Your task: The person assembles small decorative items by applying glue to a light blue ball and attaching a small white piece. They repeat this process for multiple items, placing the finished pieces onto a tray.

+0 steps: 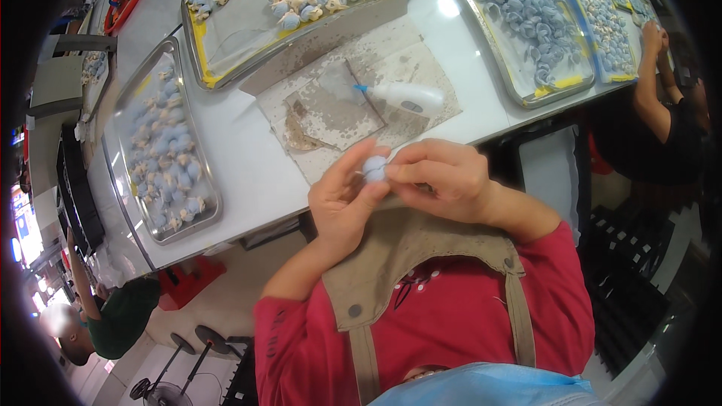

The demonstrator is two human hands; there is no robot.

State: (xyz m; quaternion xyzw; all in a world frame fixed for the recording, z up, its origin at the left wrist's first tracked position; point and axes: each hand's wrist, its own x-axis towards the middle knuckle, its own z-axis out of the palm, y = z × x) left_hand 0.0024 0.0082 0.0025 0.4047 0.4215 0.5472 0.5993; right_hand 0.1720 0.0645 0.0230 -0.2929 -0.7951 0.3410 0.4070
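Between my two hands, just over the table's front edge, is a small rounded light-blue figurine part (374, 168). My left hand (344, 197) closes round it from the left with thumb and fingers. From the right, my right hand (440, 180) pinches at its side with thumb and forefinger; the fingertips partly cover it. Beyond my hands lies a stained cardboard sheet (421, 60). A white glue bottle (410, 98) with a blue tip rests on it, beside a flat, stained clear piece (338, 101).
A metal tray (214, 214) of blue-and-cream figurines stands left, another tray (218, 79) stands at the back. To the right, a tray (511, 79) holds many blue shell-like pieces. A co-worker's arm (650, 98) reaches in at far right; another person (113, 316) is at lower left.
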